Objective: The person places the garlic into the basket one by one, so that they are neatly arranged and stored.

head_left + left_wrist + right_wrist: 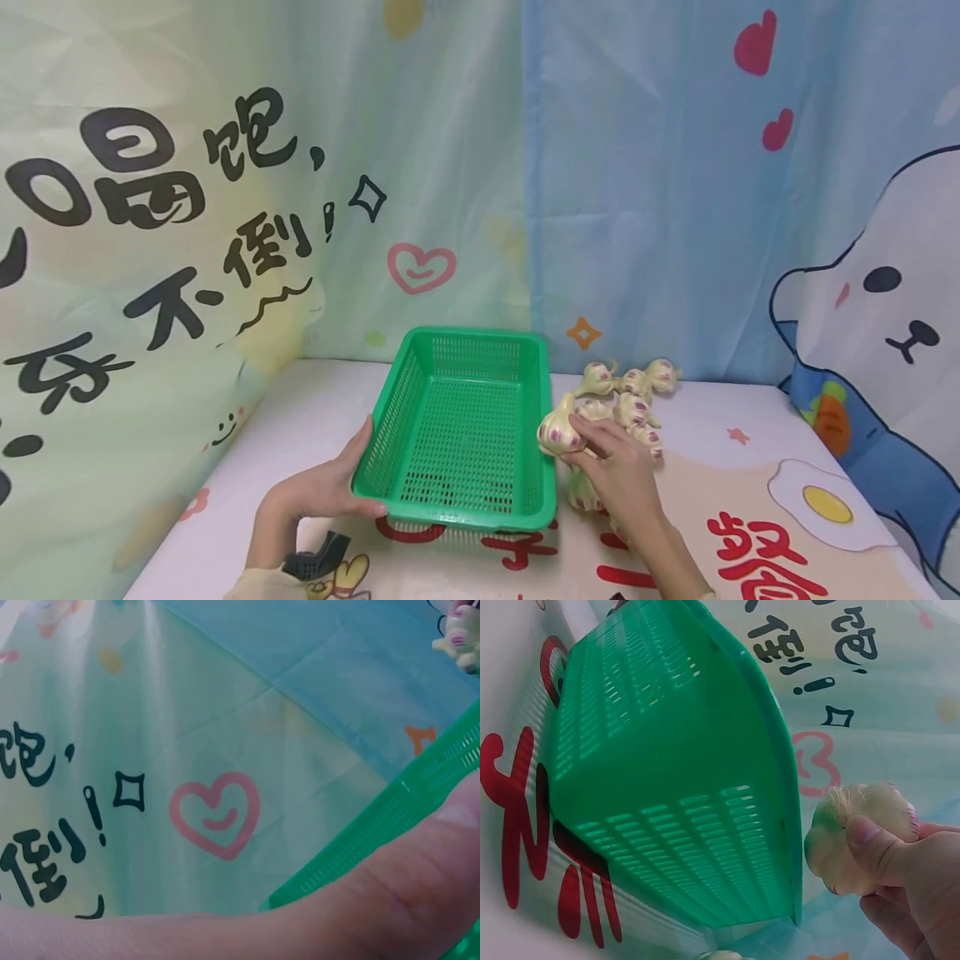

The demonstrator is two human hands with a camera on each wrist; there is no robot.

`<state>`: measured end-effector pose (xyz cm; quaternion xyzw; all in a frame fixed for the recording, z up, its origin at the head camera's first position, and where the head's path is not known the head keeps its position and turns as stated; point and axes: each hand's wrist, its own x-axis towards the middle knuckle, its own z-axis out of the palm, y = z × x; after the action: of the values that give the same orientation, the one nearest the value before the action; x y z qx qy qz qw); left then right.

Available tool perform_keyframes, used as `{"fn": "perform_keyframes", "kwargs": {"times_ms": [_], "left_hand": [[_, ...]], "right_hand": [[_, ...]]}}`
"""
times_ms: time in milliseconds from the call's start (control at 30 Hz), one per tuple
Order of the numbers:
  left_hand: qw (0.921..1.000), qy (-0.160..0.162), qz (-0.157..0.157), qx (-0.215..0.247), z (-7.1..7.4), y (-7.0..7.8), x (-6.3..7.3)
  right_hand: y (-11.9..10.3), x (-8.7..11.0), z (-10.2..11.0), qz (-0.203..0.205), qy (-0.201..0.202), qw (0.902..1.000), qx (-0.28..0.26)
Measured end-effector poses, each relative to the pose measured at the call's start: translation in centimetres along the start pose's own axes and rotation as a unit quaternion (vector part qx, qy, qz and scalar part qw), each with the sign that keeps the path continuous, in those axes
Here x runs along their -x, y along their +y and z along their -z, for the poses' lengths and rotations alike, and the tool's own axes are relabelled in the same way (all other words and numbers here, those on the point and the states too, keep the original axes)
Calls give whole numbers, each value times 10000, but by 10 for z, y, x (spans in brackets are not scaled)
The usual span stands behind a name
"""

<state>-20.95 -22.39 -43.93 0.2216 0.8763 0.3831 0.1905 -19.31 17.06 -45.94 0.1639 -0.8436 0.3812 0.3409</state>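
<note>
A green plastic basket (461, 517) with slotted walls stands on the table, and its inside shows bare. My left hand (330, 479) holds it at the near left corner, thumb over the front rim and fingers along the left wall. Between thumb and fingers, my right hand (618, 467) pinches a garlic bulb (560, 429) just beside the basket's right rim. In the right wrist view, that bulb (862, 840) shows its root tuft, at about the height of the rim. Several more garlic bulbs (632, 410) lie in a group behind the right hand, partly hidden by it.
A printed cloth covers the table (720, 433). Behind it hangs a printed curtain (645, 208) that closes off the back and sides. One greenish-looking bulb (583, 492) lies close to the basket's right side, under the right hand.
</note>
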Motion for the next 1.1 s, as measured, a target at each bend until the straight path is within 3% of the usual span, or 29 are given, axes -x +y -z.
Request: {"fn": "perform_keyframes", "kwargs": {"times_ms": [200,367,600,867,1100], "left_hand": [[9999,-39,-108,21,0,1,-4],[9999,-50,-44,91,1,2,0],[9999,-75,-86,117,0,2,1],[9998,-90,-135,148,0,-2,-1],[9999,-60,-76,90,0,-1,-2]], "right_hand": [[-2,-15,-2,-160,-185,9994,-226],[-4,-29,-10,-301,-563,9960,-618],[-3,-40,-19,-571,-948,9939,37],[6,-61,-38,-505,-1719,9835,232],[9,-83,-48,-529,-2081,9759,380]]}}
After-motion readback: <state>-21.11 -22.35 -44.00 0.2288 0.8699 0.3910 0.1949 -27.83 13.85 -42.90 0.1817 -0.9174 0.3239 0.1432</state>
